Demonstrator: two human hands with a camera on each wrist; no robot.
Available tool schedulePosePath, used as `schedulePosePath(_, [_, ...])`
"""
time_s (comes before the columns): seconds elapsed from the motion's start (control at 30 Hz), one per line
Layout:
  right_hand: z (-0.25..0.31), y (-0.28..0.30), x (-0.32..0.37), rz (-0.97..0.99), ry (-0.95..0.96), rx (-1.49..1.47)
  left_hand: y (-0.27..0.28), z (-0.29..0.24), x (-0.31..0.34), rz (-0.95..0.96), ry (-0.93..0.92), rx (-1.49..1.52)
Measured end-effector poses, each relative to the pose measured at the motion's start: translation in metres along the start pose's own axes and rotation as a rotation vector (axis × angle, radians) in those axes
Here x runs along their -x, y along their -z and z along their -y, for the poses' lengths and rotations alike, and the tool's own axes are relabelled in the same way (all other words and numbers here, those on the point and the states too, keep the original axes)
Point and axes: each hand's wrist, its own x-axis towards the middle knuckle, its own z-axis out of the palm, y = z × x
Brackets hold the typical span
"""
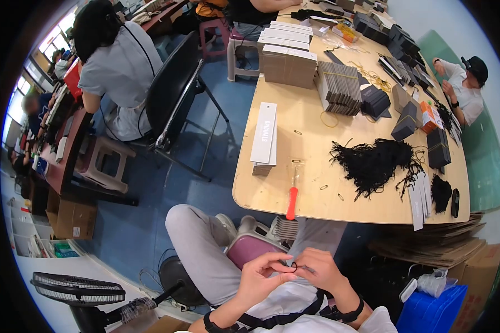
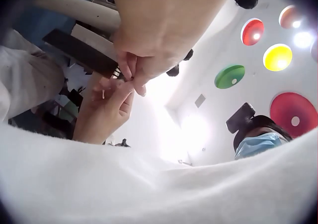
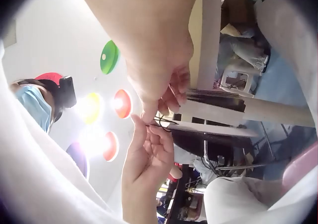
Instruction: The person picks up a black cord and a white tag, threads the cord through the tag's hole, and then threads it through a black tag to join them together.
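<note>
Both hands meet above the lap, in front of the torso, in the head view. My left hand (image 1: pixel 264 275) pinches a thin black cord (image 3: pixel 166 123) between thumb and fingertip. From the other side, my right hand (image 1: pixel 322 269) pinches it too, its fingertips right against the left ones. A small loop of the cord shows between the hands in the right wrist view; the rest is largely hidden by fingers. Below the hands, a stack of cards (image 1: pixel 285 228) stands by a pink-topped stool (image 1: pixel 253 250) between the legs.
On the table (image 1: pixel 250 188) lie a red-handled tool (image 1: pixel 292 204), white printed tags (image 1: pixel 264 133), a pile of black cords (image 1: pixel 375 164) and several small pins. Bundled cards (image 1: pixel 339 89) stand farther back. A fan (image 1: pixel 78 288) is at left, a blue bin (image 1: pixel 433 308) at right.
</note>
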Motion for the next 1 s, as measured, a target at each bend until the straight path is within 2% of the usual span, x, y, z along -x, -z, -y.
schedulePosePath(0.07, [-0.006, 0.003, -0.001, 0.154, -0.144, -0.301, 0.000, -0.005, 0.001, -0.011, 0.023, -0.072])
schedulePosePath(0.1, [-0.006, 0.003, -0.002, 0.151, -0.146, -0.300, -0.002, -0.010, 0.003, -0.013, -0.055, -0.297])
schedulePosePath(0.13, [-0.006, 0.001, -0.002, 0.172, -0.216, -0.466, -0.004, -0.014, 0.006, -0.016, -0.132, -0.523])
schedulePosePath(0.17, [-0.006, 0.000, -0.004, 0.195, -0.285, -0.632, -0.006, -0.017, 0.008, -0.016, -0.131, -0.524])
schedulePosePath(0.2, [-0.007, -0.004, -0.005, 0.197, -0.283, -0.633, -0.009, -0.019, 0.009, 0.033, -0.292, -0.653])
schedulePosePath(0.23, [-0.008, -0.008, -0.003, 0.273, -0.164, -0.571, -0.011, -0.021, 0.012, 0.084, -0.450, -0.780])
schedulePosePath(0.27, [-0.009, -0.012, -0.002, 0.345, -0.045, -0.504, -0.011, -0.022, 0.013, 0.085, -0.448, -0.782])
schedulePosePath(0.37, [-0.035, -0.035, 0.028, 0.379, -0.017, -0.495, -0.011, -0.024, 0.012, 0.115, -0.452, -0.720])
schedulePosePath(0.43, [-0.034, -0.036, 0.030, 0.381, 0.023, -0.500, -0.002, -0.024, 0.010, 0.148, -0.178, -0.502])
schedulePosePath(0.47, [-0.028, -0.031, 0.034, 0.479, -0.263, -0.643, 0.001, -0.024, 0.008, 0.147, -0.177, -0.503])
schedulePosePath(0.5, [-0.020, -0.026, 0.033, 0.572, -0.555, -0.779, 0.003, -0.025, 0.005, 0.138, -0.105, -0.286])
schedulePosePath(0.53, [-0.015, -0.023, 0.031, 0.570, -0.556, -0.780, 0.005, -0.026, 0.003, 0.129, -0.033, -0.069])
schedulePosePath(0.6, [-0.010, -0.018, 0.029, 0.425, -0.300, -0.605, 0.012, -0.025, 0.000, 0.137, -0.042, -0.046])
schedulePosePath(0.63, [-0.010, -0.016, 0.032, 0.476, -0.392, -0.574, 0.016, -0.022, -0.002, 0.113, 0.000, -0.019])
schedulePosePath(0.67, [-0.009, -0.015, 0.033, 0.474, -0.394, -0.574, 0.020, -0.019, -0.004, 0.089, 0.042, 0.007])
schedulePosePath(0.73, [-0.005, -0.013, 0.032, 0.335, -0.265, -0.404, 0.023, -0.019, -0.008, 0.060, 0.030, -0.004])
schedulePosePath(0.77, [-0.002, -0.007, 0.030, 0.333, -0.267, -0.403, 0.025, -0.021, -0.010, 0.018, 0.001, 0.023])
schedulePosePath(0.83, [0.002, 0.008, 0.028, 0.515, -0.458, -0.235, 0.030, -0.023, -0.015, -0.072, -0.067, 0.046])
schedulePosePath(0.87, [0.001, 0.010, 0.031, 0.513, -0.461, -0.233, 0.033, -0.023, -0.017, -0.070, -0.065, 0.048])
schedulePosePath(0.93, [-0.003, 0.013, 0.036, 0.500, -0.475, -0.052, 0.039, -0.022, -0.022, -0.172, -0.198, 0.110])
schedulePosePath(1.0, [-0.010, 0.016, 0.045, 0.496, -0.543, -0.073, 0.039, -0.021, -0.026, -0.179, -0.219, 0.137])
